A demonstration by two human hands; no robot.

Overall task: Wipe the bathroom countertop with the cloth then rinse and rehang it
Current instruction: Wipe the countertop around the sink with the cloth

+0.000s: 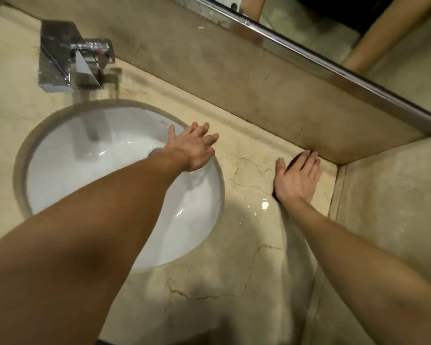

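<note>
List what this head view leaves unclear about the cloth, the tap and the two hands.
- Cloth: none visible anywhere in the head view; wherever it is lies outside the frame.
- Left hand: open, but contact with the countertop can't be judged.
- Right hand: open, edge-on; its far side is hidden.
- Faucet: no running stream visible; glare and blur leave this uncertain.
- Sink drain: mostly covered by the left wrist.

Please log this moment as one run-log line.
left hand: open, empty, over sink rim | right hand: open, edge-on on countertop | cloth: not visible
</note>
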